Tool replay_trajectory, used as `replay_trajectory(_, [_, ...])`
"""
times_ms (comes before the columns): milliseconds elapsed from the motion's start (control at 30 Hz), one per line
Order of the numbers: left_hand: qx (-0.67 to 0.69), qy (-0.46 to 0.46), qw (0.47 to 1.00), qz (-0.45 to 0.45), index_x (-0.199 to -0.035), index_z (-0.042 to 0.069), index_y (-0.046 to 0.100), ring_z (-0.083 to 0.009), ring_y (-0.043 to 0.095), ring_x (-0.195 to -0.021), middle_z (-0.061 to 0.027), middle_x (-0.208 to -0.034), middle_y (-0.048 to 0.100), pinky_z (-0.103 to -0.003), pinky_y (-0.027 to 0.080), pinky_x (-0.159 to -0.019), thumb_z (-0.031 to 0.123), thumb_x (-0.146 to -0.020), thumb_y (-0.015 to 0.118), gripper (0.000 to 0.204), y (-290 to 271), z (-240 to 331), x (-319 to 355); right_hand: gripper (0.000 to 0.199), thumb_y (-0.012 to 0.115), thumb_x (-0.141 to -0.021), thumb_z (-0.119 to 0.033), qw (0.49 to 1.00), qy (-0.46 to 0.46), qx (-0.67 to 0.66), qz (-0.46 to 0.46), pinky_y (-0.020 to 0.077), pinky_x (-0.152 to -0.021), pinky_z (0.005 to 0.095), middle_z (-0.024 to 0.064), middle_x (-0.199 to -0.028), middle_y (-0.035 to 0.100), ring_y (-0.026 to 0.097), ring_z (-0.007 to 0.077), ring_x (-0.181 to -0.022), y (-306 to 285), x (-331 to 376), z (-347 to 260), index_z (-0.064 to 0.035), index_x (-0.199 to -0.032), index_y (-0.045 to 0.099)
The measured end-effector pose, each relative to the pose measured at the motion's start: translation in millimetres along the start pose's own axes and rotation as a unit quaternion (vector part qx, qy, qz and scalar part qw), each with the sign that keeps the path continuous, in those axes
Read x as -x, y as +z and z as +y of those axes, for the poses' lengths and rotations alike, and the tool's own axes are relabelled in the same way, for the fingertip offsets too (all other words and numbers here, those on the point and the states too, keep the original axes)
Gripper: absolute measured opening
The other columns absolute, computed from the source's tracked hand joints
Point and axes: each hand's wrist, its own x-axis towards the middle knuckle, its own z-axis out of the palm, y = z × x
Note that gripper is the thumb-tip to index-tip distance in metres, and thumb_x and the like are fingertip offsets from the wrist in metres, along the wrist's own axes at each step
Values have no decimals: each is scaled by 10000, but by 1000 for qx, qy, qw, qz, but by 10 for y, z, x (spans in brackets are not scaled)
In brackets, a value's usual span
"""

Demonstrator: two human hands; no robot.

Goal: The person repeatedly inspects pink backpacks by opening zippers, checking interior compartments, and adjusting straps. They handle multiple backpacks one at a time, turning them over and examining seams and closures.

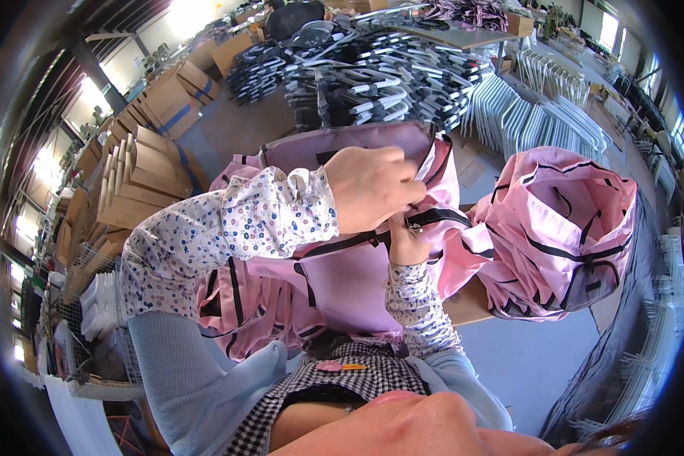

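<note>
A pink fabric cover (349,289) with black trim and a greyish mesh panel (380,135) lies spread in front of my body. My left hand (374,190) reaches across it from the left, its fingers curled together at the cover's black-edged rim. Just below, my right hand (409,245) is closed on the same edge, beside a black strip (442,217). A small shiny ring-like piece shows by the right fingers. The left hand partly hides the right fingertips, so the exact spot they pinch cannot be made out.
More pink covers (562,228) are heaped at the right on a wooden board (463,304). Beyond stand piles of black-and-silver tube frames (380,76) and white bent tubes (532,125). Flattened cardboard boxes (148,171) and a wire basket (91,327) are at the left.
</note>
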Motion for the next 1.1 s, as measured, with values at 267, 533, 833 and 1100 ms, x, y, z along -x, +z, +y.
replay_trajectory(267, [182,-151,968,87,-921,24,601,-207,598,-929,-65,-984,595,-314,476,-851,152,-809,700,197,-37,-365,-311,93,717,-821,-88,970,-112,188,-105,483,-606,324,75,-768,663,626,223,-649,-46,279,-27,-25,-877,680])
replay_trajectory(533, [436,-314,843,-13,-868,-1,616,-85,613,-813,-43,-857,659,-209,479,-768,124,-868,655,131,157,-832,-398,390,686,-857,-124,938,71,195,-278,520,-839,330,100,-1055,648,635,232,-960,-253,451,-115,-36,-1210,545])
replay_trajectory(833, [56,-84,980,170,-865,61,620,-244,595,-861,-40,-923,598,-347,493,-794,147,-798,685,127,90,-424,-274,349,718,-849,-185,965,119,71,-222,499,-830,305,64,-1036,665,628,165,-957,-204,330,-142,-5,-1130,617])
replay_trajectory(1100, [-13,60,984,166,-849,142,630,-172,523,-806,23,-813,522,-366,418,-811,184,-743,666,120,279,-40,242,394,624,-888,-296,924,206,-294,-134,487,-765,287,74,-990,611,585,167,-918,-513,-125,128,-39,-1165,511])
